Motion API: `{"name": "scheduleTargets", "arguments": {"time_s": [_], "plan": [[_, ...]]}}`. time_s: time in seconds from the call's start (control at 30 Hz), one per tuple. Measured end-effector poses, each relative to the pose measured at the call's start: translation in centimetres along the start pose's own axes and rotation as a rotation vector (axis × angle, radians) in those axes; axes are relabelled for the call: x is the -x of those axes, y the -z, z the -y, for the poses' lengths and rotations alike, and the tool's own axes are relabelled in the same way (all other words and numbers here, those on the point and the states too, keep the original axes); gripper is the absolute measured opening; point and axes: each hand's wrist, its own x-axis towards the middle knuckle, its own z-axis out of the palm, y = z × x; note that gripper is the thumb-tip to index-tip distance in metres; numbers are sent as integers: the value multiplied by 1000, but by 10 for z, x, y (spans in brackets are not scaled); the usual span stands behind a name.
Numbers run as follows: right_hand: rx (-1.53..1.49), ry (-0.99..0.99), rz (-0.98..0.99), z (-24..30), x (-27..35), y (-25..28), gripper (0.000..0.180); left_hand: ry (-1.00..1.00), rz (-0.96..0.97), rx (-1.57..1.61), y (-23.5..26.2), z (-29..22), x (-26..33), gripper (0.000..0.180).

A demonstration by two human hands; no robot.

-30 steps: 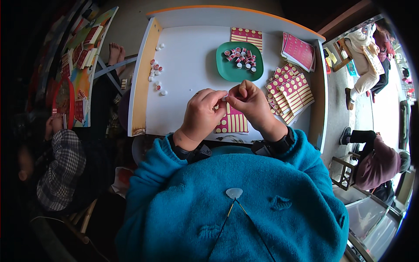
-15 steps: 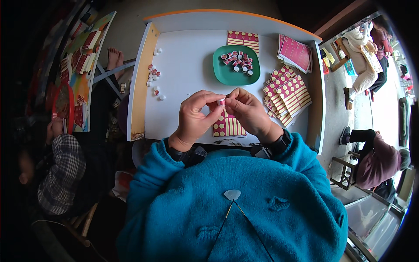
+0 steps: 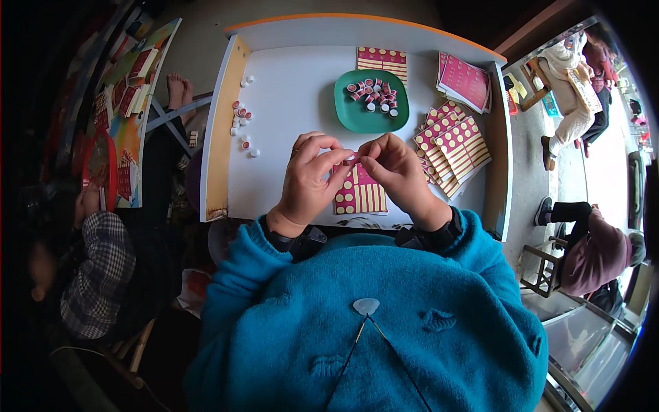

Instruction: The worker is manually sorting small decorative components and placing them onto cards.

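My left hand (image 3: 309,180) pinches a small white jar (image 3: 347,162) between thumb and fingertips, mostly hidden by them. A thin reddish label strip shows at the jar's side, and my right hand (image 3: 398,175) has its thumb and forefinger closed on it. Below both hands, on the white tabletop (image 3: 281,117), lies a sticker sheet (image 3: 360,198) with cream dots and stripes on dark red. Beyond them, a green tray (image 3: 349,122) holds several small jars (image 3: 374,91) with red labels and white caps.
Loose small jars and white caps (image 3: 240,118) lie along the table's left side. Sticker sheets (image 3: 456,147) fan out at right, near pink sheets (image 3: 465,84); another sheet (image 3: 382,60) lies behind the tray. Raised boards (image 3: 367,26) edge the table. People sit nearby at left and right.
My hands have drawn slightly apart at the fingertips, and my left hand has turned a little. A reddish strip now shows between them at the jar. The tray and sheets have stayed put.
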Motion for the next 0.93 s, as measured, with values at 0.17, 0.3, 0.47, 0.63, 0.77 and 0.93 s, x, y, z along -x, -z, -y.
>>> {"name": "scheduleTargets", "arguments": {"time_s": [0.17, 0.3, 0.47, 0.63, 0.77, 0.93], "plan": [[-368, -122, 98, 2, -3, -3, 12, 4, -67, 290, -1, -6, 1, 25], [-601, -168, 170, -2, -4, -3, 12, 97, -58, 552, -5, -3, 0, 24], [-167, 98, 41, 4, -4, -10, 19, 382, 60, 964, -5, 1, 1, 38], [629, 350, -17, 2, -5, -9, 24, 717, 167, 1171, -11, 3, -2, 53], [673, 256, -35, 3, -4, -7, 30, 711, 188, 1115, -7, 3, -2, 52], [745, 177, 97, -2, -9, 6, 37, 759, 237, 1070, 1, 3, 1, 54]]}}
